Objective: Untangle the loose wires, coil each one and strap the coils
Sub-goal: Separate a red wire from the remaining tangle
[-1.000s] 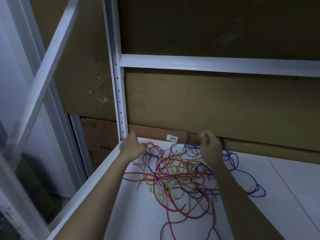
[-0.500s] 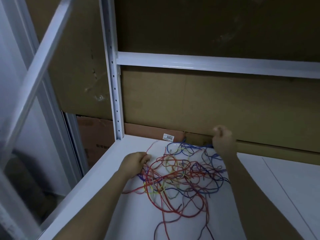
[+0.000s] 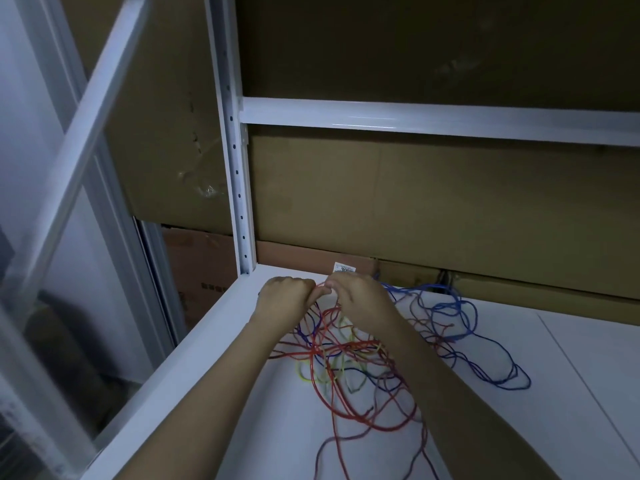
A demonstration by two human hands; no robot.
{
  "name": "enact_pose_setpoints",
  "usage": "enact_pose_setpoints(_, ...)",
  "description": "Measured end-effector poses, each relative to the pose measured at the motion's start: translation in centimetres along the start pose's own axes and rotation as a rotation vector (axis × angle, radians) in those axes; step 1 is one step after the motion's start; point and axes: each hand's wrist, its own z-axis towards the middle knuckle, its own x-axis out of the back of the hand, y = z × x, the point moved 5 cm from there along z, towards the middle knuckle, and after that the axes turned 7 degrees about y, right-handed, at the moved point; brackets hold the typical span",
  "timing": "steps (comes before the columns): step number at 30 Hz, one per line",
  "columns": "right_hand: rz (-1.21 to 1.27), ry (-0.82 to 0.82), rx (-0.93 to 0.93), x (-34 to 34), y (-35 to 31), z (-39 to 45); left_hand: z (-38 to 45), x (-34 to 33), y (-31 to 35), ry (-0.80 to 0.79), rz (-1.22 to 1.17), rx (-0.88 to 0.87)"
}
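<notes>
Head view: the left hand (image 3: 284, 296) and right hand (image 3: 360, 301) meet fingertip to fingertip, each pinching a thin red wire strand (image 3: 320, 285) above the tangled red, blue and yellow wires (image 3: 349, 355) on the white shelf (image 3: 571, 393). Untangling is barely begun; next, freeing one strand calls for patient pulling.

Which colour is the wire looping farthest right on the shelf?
Blue wire, clearest in the head view.
</notes>
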Motion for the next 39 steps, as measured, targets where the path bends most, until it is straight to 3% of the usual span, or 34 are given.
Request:
enact_pose_setpoints(2,0.050,0.223,-0.055,2.0,0.5,0.4,-0.7,-0.6,-1.1,-0.007,-0.152,0.062)
enact_pose_setpoints(5,0.255,0.465,-0.350,5.0,3.0,1.1,-2.8,-3.3,-3.1,-0.188,-0.300,0.185)
enact_pose_setpoints(7,0.203,0.466,-0.371,6.1,4.2,1.7,-4.3,-4.7,-4.2,-0.246,-0.364,0.244)
enact_pose_setpoints(9,0.127,0.445,-0.383,6.4,4.9,1.6,-4.6,-4.8,-4.4,-0.196,-0.452,0.274)
enact_pose_setpoints(12,0.056,0.584,-0.450,7.2,5.5,0.8,-3.3,-3.3,-3.7,-0.105,-0.608,0.324)
enact_pose_setpoints(14,-0.247,0.400,-0.500,6.5,5.5,0.9,-2.1,-2.1,-3.1,-0.066,-0.552,0.293)
enact_pose_setpoints(16,-0.513,0.187,-0.356,4.9,4.3,1.0,-1.1,-1.0,-2.3,-0.069,-0.372,0.190)
enact_pose_setpoints(19,-0.314,0.078,0.039,2.0,0.4,1.1,0.1,0.7,-1.1,-0.029,-0.145,0.074)
enact_pose_setpoints(22,0.058,-0.094,-0.011,-0.3,-1.0,0.8,0.5,1.4,-0.5,-0.037,-0.064,0.045)
enact_pose_setpoints(26,0.165,0.034,-0.071,-0.3,-0.1,1.0,0.2,1.0,-1.3,-0.008,-0.145,0.114)
enact_pose_setpoints(29,0.466,0.326,-0.374,2.5,2.1,1.8,-0.9,-0.6,-2.9,-0.046,-0.233,0.159)
enact_pose_setpoints(31,0.540,0.521,-0.442,5.0,3.5,2.4,-2.2,-1.8,-4.1,-0.105,-0.334,0.219)
enact_pose_setpoints(34,0.426,0.434,-0.405,6.2,4.1,3.2,-3.0,-2.0,-4.6,-0.102,-0.510,0.290)
enact_pose_setpoints(39,0.358,0.229,-0.344,4.8,4.1,2.9,-0.7,2.0,-2.7,0.050,-0.821,0.260)
